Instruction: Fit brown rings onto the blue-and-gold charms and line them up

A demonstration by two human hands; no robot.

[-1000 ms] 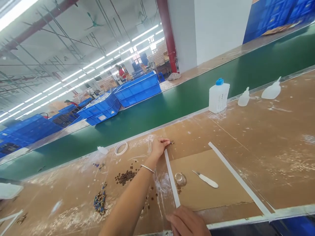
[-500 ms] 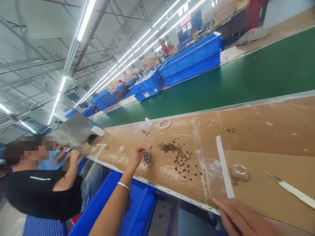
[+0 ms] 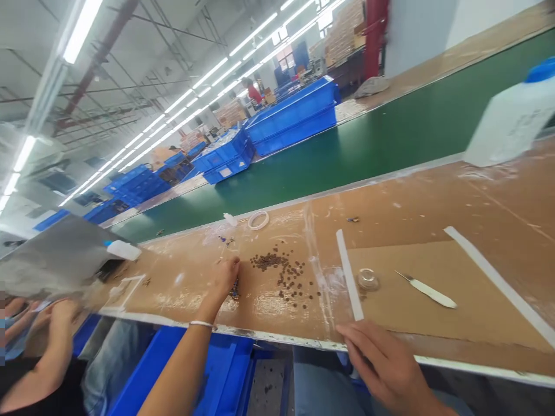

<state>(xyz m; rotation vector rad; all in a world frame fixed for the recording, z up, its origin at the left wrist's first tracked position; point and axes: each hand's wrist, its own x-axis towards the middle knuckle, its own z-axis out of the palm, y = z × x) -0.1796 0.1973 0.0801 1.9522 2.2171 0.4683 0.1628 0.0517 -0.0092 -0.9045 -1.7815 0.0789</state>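
My left hand [image 3: 226, 274], with a white band at its wrist, is closed over a small heap of blue and gold pieces [image 3: 235, 289] on the brown worktop. Its curled fingers cover part of the heap, and anything between them is hidden. To the right of this hand lies a scatter of small dark brown discs [image 3: 269, 260]. My right hand [image 3: 381, 359] rests at the table's front edge, fingers stretched out and holding nothing. Beyond it are a clear round dish [image 3: 367, 279] and a white-handled pointed tool [image 3: 431, 293] on a cardboard sheet [image 3: 403, 320].
A green conveyor belt [image 3: 286, 173] runs behind the table. White bottles stand at right [image 3: 507, 124] and lie at left [image 3: 124, 249]. A tape roll [image 3: 259, 220] lies near the back edge. Blue crates [image 3: 290, 115] line the belt's far side. A co-worker's arm [image 3: 60, 341] is at left.
My view has swung right, bringing the large bottle into sight. My left hand has shifted from beside the heap to over it. My right hand stays at the table edge.
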